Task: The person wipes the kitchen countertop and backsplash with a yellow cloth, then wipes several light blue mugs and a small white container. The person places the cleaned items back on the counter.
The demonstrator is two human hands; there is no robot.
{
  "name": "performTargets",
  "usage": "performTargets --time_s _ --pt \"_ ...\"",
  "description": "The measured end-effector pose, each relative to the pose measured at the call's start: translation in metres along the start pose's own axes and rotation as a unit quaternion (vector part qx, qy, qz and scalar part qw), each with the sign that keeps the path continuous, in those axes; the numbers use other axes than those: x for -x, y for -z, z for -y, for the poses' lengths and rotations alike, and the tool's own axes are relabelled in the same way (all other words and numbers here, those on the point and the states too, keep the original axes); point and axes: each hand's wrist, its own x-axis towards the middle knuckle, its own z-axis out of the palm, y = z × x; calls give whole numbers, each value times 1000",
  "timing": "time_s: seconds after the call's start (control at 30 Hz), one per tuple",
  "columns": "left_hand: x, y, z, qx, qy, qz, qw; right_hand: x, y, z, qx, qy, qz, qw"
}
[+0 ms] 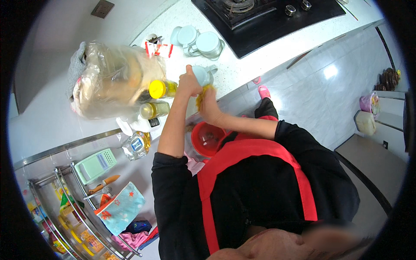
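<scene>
My left hand (189,84) grips a container with a light blue lid and a handle (202,75) near the front edge of the white counter (240,71). Held against the container's near side by my right hand (209,105) is a yellow cloth or sponge (204,95). Similar lidded containers (208,42) stand just beyond, beside the hob. Left of my left hand are a yellow-capped jar (158,89) and a spice jar with a gold-coloured lid (152,110).
A black gas hob (260,32) lies at the back right. Plastic-covered items (113,78) fill the counter's left. Below my forearms is a red basin (204,139); a metal rack (74,208) with packets and cloths hangs at lower left.
</scene>
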Motion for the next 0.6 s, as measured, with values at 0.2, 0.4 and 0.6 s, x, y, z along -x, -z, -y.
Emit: performTargets --time_s 0.2,0.4,0.6 --pt "0 3 5 -11 -22 7 1000 7 71 2 -221 -73 187 954" --pt "16 10 1 43 -48 -10 998 -17 156 5 -84 8 -77 993" --pt "11 3 2 50 -52 -38 997 -54 103 9 9 205 -101 974"
